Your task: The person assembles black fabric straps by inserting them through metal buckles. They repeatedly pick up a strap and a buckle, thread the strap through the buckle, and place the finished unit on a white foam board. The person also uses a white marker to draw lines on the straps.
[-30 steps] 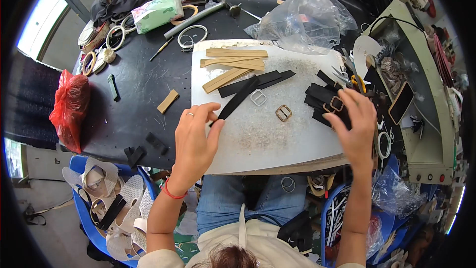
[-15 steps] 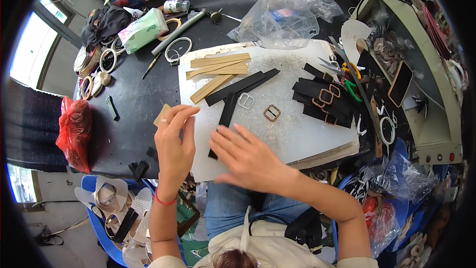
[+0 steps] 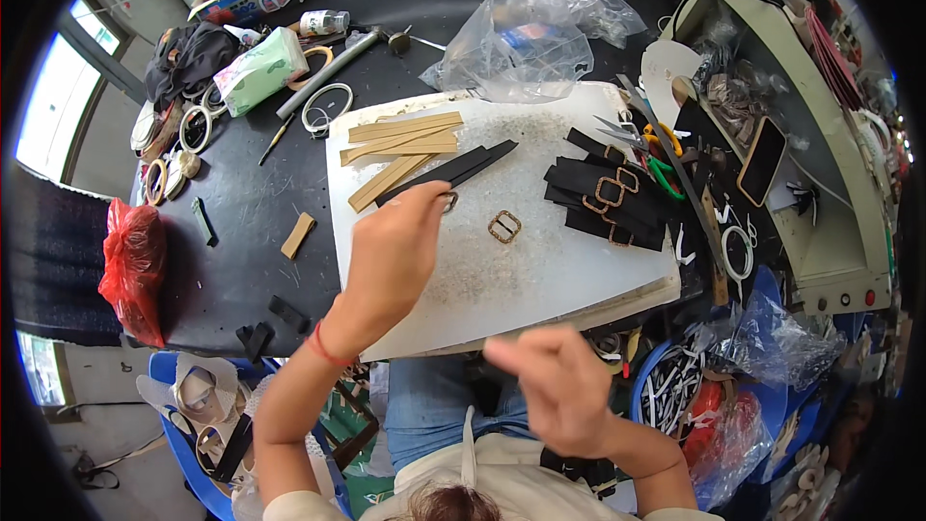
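Head view: we see the left hand (image 3: 391,256) resting on the white board (image 3: 540,280) w/ fingers drawn together at the near end of a black strap (image 3: 453,171), just beside a small ring partly hidden under the fingertips; whether it actually pinches the strap we cannot tell. The right hand (image 3: 555,391) hangs blurred over the lap, off the board's near edge, fingers loosely curled & apart, holding nothing we can make out. On the board: tan strips (image 3: 400,140) at top left, a brass buckle (image 3: 503,226) approx. centre, a stack of black buckled straps (image 3: 608,198) at right; the board lies on the black table (image 3: 241,232).
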